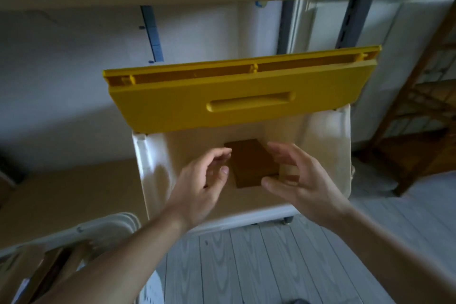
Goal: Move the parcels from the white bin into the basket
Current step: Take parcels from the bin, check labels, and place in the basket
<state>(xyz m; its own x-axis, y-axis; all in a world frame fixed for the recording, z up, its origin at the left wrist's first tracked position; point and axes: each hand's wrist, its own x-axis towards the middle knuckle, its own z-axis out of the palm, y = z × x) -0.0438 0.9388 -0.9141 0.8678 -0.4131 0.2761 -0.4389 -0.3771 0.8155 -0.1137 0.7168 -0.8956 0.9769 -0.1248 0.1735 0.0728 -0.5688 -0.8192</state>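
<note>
Sitting at the lower left corner, the white bin (108,226) is showing only its curved rim, with brown parcels (49,271) lying blurred inside it. Just right of it, the left hand (202,180) is reaching forward over the basket (148,168), a white container with a cloth-like wall and a yellow lid (241,96) standing raised at its far side. The fingers of this hand are lying loosely curled, the thumb apart from them, and its grip is holding nothing; the fingertips (225,153) are hovering just beside the left edge of a brown parcel (251,163). That parcel is lying flat on the tan floor of the basket, between the two hands. On its right, the right hand (296,177) is spreading wide, fingers nearly straight, with the thumb (269,182) lying at the parcel's near right corner; whether it is touching the corner I cannot tell. Below the arms, a grey plank floor (259,266) is running toward the viewer, and at the far right a wooden frame (419,131) is standing against the wall.
</note>
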